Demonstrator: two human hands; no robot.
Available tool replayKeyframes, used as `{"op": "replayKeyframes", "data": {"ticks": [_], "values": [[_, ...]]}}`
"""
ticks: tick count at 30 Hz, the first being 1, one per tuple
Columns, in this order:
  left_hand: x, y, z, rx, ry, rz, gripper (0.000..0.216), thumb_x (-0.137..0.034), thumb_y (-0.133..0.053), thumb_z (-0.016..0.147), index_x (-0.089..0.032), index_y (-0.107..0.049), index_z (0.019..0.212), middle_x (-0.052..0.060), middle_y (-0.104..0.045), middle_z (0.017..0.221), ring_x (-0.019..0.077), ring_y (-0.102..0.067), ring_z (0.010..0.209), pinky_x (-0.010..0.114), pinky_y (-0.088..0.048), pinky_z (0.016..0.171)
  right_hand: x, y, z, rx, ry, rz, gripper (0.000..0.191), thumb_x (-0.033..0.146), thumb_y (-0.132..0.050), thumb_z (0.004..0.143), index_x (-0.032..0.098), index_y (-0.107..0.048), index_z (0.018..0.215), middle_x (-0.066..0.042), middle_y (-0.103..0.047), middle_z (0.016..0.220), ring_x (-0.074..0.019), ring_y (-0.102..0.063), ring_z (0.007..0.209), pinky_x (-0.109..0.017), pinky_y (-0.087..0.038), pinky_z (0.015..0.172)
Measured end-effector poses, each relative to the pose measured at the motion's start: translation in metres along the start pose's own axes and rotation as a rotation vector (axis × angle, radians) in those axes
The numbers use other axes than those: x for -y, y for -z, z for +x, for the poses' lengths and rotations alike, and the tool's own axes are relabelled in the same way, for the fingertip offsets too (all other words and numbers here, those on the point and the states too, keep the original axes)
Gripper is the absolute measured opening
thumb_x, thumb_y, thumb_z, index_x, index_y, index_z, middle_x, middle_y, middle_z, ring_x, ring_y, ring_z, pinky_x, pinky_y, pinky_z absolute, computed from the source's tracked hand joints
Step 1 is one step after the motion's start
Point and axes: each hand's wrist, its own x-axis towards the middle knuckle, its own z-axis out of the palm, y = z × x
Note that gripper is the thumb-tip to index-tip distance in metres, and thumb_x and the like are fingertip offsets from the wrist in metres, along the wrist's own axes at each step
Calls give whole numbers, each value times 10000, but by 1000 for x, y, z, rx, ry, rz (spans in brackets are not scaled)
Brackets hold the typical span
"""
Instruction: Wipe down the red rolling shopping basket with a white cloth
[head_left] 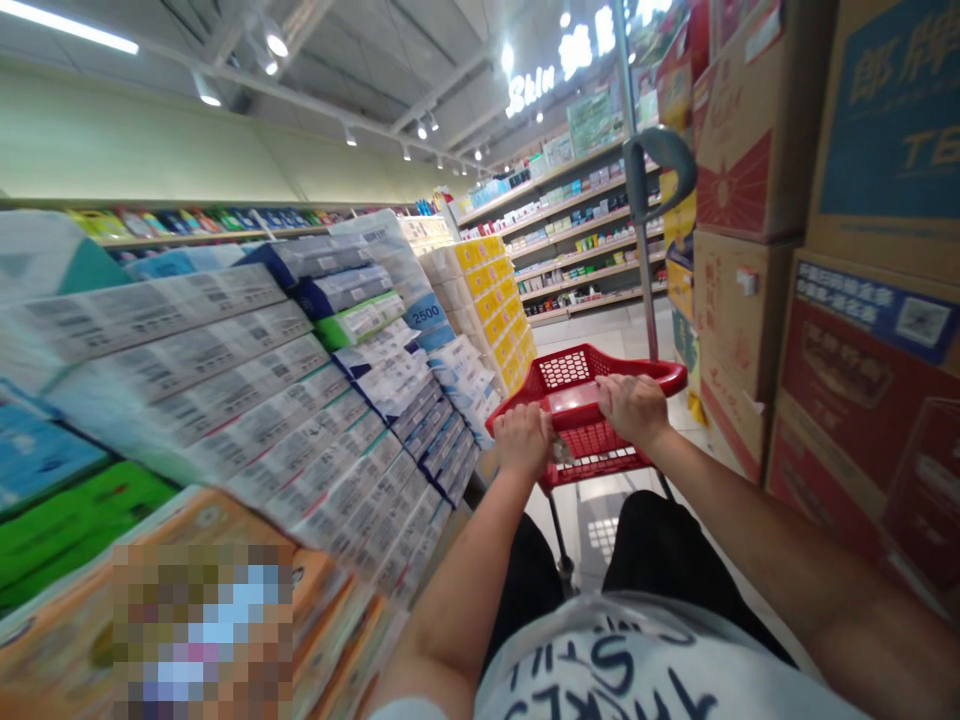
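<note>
In the head view a red shopping cart (577, 398) stands in front of my body. My left hand (523, 440) is wrapped round the left part of its handle. On the handle's right part, my right hand (634, 406) is closed in the same way. The basket has a lattice of holes, and something small and pale shows inside, too unclear to name. A grey hook-shaped grip on a metal pole (646, 270) rises just beyond the right end of the handle.
Stacked tissue packs (300, 420) line the left side, with yellow packs (491, 310) farther on. Cardboard boxes (862, 380) are piled high close on the right. Shelves of small goods (577, 230) stand across the far end. A pale tiled floor (600, 325) runs between.
</note>
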Motion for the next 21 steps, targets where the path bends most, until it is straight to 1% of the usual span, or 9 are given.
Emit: {"op": "replayKeyframes", "data": {"ticks": [2, 3, 5, 8, 10, 12, 16, 18, 21], "values": [[-3, 3, 8, 84, 52, 7, 448, -398, -194, 1002, -193, -592, 995, 73, -644, 898, 228, -587, 842, 378, -381, 791, 0, 0, 0, 4, -4, 1, 340, 273, -379, 948, 132, -664, 1069, -87, -698, 901, -205, -569, 770, -347, -282, 766], [-4, 4, 11, 101, 61, 7, 467, -393, -175, 1005, -193, -596, 978, 71, -644, 877, 223, -589, 816, 373, -383, 778, 0, -1, 0, 4, -4, 0, 341, 273, -378, 948, 130, -663, 1069, -88, -697, 903, -206, -568, 770, -347, -281, 766], [-5, 3, 9, 66, 46, 6, 446, -386, -187, 1005, -194, -583, 1075, 76, -645, 928, 222, -587, 848, 371, -384, 790, 0, -1, 0, 0, -1, -2, 341, 275, -378, 950, 132, -663, 1068, -85, -698, 910, -206, -567, 769, -350, -281, 771], [-5, -3, -2, -50, -40, 22, 425, -387, -272, 993, -180, -458, 1315, 109, -612, 1120, 241, -549, 1015, 386, -365, 888, 1, -2, 1, 0, -3, -4, 336, 273, -383, 948, 131, -664, 1067, -85, -697, 913, -206, -562, 765, -352, -280, 774], [-5, -4, -5, -71, -79, 42, 467, -402, -305, 985, -162, -402, 1374, 125, -594, 1165, 254, -534, 1054, 397, -354, 919, 1, -2, 1, 3, -2, -9, 336, 272, -383, 949, 129, -664, 1065, -87, -696, 906, -206, -560, 759, -352, -279, 770], [-6, -2, 0, -29, -54, 47, 461, -414, -285, 989, -168, -438, 1348, 116, -617, 1107, 251, -561, 994, 395, -374, 882, 2, -1, 1, 2, -1, -16, 340, 273, -378, 953, 128, -666, 1060, -88, -697, 902, -207, -562, 758, -352, -280, 768], [-11, 3, 13, 86, 58, 9, 476, -419, -187, 1003, -197, -545, 1224, 79, -657, 957, 227, -602, 862, 374, -406, 801, 3, 2, 1, 1, -3, -21, 345, 274, -366, 961, 132, -664, 1063, -82, -699, 912, -207, -569, 764, -351, -280, 765], [-13, 1, 9, 56, 58, 6, 473, -434, -217, 998, -189, -509, 1279, 89, -653, 1002, 235, -595, 916, 387, -405, 841, 4, 4, 2, 10, -3, -28, 348, 272, -360, 964, 134, -665, 1058, -79, -700, 912, -204, -571, 759, -351, -280, 761], [-14, -5, -3, -57, -29, 24, 537, -471, -330, 970, -156, -379, 1401, 136, -580, 1219, 265, -513, 1128, 417, -351, 974, 4, 5, 3, 22, -4, -34, 352, 269, -355, 965, 130, -668, 1048, -84, -699, 910, -204, -572, 763, -349, -280, 759]]}}
